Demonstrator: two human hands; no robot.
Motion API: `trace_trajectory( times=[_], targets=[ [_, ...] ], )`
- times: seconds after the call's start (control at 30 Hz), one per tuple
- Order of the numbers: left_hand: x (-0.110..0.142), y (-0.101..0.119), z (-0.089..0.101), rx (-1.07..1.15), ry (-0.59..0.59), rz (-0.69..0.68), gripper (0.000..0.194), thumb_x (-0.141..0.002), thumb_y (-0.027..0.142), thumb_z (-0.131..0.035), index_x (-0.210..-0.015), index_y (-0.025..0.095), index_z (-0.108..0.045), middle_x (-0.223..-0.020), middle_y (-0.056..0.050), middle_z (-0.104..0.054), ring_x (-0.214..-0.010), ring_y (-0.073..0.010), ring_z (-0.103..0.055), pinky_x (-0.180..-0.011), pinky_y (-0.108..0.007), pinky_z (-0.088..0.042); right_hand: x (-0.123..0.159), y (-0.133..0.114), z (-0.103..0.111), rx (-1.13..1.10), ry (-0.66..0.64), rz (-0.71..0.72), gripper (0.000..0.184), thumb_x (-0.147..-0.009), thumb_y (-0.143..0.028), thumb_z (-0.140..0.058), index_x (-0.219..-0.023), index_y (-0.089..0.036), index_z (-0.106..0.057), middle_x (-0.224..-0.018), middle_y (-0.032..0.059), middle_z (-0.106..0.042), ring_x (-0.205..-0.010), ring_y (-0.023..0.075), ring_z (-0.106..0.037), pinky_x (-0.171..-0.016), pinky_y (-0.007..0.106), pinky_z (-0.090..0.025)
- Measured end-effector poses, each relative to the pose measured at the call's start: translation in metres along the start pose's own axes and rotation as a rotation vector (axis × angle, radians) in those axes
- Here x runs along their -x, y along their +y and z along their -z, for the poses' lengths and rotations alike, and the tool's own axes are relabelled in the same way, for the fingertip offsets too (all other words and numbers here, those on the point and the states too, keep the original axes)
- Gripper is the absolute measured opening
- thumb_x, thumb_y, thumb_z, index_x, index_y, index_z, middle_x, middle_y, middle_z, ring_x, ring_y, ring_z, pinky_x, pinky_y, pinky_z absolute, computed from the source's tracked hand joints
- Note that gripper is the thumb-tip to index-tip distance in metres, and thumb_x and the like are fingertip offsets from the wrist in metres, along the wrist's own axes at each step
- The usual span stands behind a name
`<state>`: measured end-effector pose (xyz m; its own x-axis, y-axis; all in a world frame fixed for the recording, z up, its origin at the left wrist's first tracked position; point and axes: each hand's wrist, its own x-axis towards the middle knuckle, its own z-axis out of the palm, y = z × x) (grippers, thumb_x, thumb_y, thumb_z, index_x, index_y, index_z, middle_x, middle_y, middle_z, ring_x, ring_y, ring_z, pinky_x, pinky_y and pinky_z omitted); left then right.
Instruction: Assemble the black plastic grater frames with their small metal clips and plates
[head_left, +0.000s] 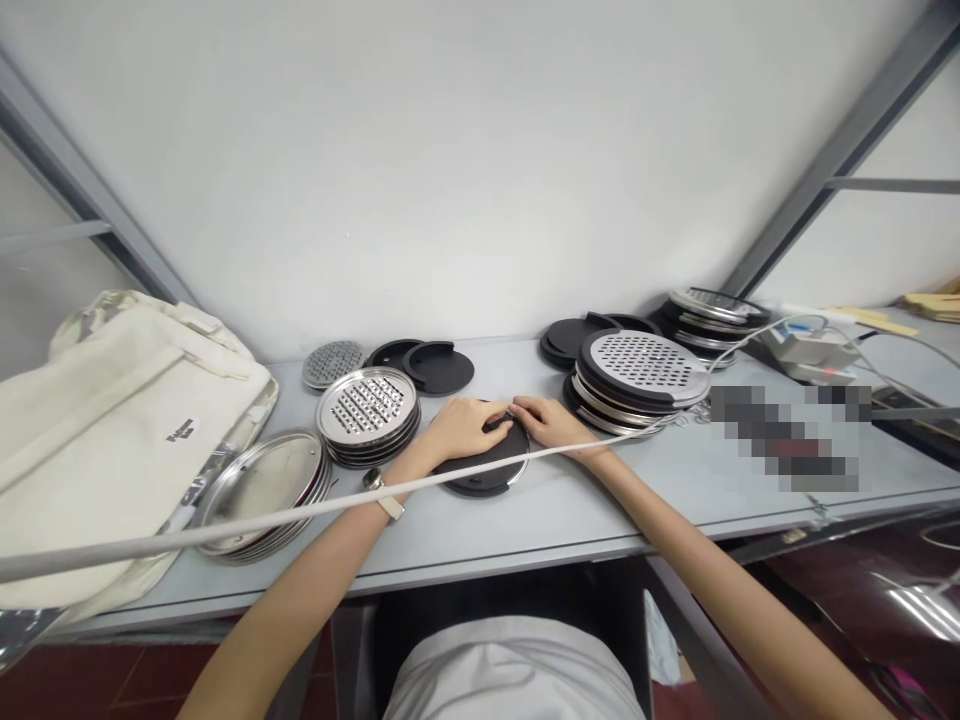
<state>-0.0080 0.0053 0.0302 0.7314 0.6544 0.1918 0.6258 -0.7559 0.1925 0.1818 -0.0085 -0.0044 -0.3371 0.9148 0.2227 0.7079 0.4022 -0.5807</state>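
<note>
A round black disc with a thin metal rim showing at its right lies flat on the table in front of me. My left hand, a watch on its wrist, is closed with thumb and index finger at the disc's far edge. Meeting it there from the right, my right hand has its fingers bent and pressed on the same edge. Between the fingertips is a small dark bit; whether it belongs to the disc, I cannot tell. Left of the disc stands a stack of round metal grater plates.
Plain metal discs are stacked near a cream bag. Black covers and a perforated disc lie behind. Assembled grater discs are piled at right. A white cable crosses the view before my arms.
</note>
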Motion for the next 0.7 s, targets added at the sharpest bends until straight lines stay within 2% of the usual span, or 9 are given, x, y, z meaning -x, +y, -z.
trace_trajectory(
  times=[0.2,0.7],
  targets=[
    [-0.0017,0.0003,-0.0020,-0.024,-0.001,0.018,0.026,-0.087,0.041,-0.044,-0.084,0.020,-0.060,-0.076,-0.003,-0.066,-0.068,-0.0176,-0.060,-0.060,-0.026,-0.037,-0.0001,-0.0004,-0.0018,0.041,-0.006,-0.016,0.032,-0.092,-0.033,-0.032,-0.069,-0.018,-0.050,-0.062,0.0014,-0.054,-0.059,0.0139,-0.047,-0.058,0.025,-0.029],
    [-0.0043,0.0004,-0.0053,-0.073,0.012,0.027,0.025,-0.087,0.040,-0.043,-0.085,0.021,-0.059,-0.078,-0.003,-0.067,-0.070,-0.0187,-0.062,-0.059,-0.026,-0.037,-0.0015,0.0018,-0.0026,0.139,-0.022,-0.023,0.031,-0.093,-0.028,-0.032,-0.072,-0.017,-0.052,-0.066,0.0040,-0.059,-0.059,0.0141,-0.049,-0.059,0.025,-0.029]
  ],
)
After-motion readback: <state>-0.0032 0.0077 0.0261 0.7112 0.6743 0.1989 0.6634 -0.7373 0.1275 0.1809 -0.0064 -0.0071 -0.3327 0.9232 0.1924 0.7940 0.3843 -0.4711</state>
